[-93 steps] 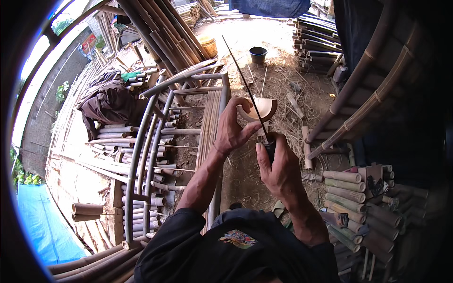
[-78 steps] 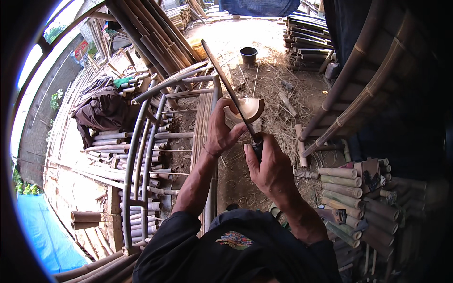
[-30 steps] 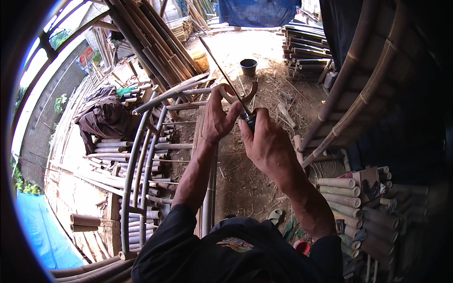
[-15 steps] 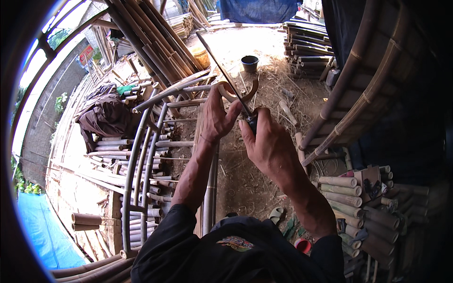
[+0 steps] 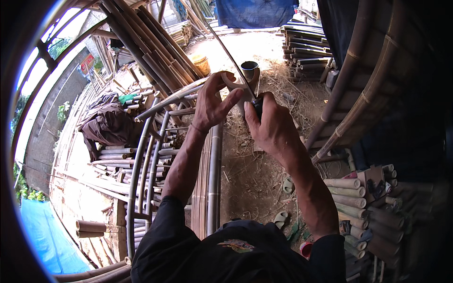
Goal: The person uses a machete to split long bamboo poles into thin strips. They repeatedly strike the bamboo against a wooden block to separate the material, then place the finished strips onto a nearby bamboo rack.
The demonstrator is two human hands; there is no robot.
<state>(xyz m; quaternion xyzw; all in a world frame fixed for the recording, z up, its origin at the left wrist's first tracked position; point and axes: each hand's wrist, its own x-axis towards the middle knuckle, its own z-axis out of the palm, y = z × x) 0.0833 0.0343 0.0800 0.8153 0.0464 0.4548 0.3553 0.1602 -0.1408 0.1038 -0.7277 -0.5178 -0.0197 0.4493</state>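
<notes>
My left hand (image 5: pixel 212 104) is closed on a short piece of bamboo (image 5: pixel 244 88) whose upper edge curves in a U-shape. In my right hand (image 5: pixel 272 126) is a long, thin-bladed knife (image 5: pixel 231 58), gripped by its black handle (image 5: pixel 258 105). The blade slants up and to the left, passing across the U-shaped opening of the bamboo piece. Its far end grows thin against the bright ground. Part of the bamboo is hidden behind the left thumb and fingers. Both hands are held out in front of my chest, above the ground.
A bamboo frame (image 5: pixel 136 174) stands left, near stacked poles (image 5: pixel 113 155) and a brown cloth (image 5: pixel 109 120). Long bamboo (image 5: pixel 213 184) lies below my hands. Ahead are a black bucket (image 5: pixel 249 68) and a yellow bucket (image 5: pixel 201 65). Cut bamboo lengths (image 5: pixel 347 192) are piled right.
The bamboo piece has turned, so its U-shaped edge faces up more openly. The knife stands steeper, its far end higher in view. Both hands remain close together, and the view has shifted slightly.
</notes>
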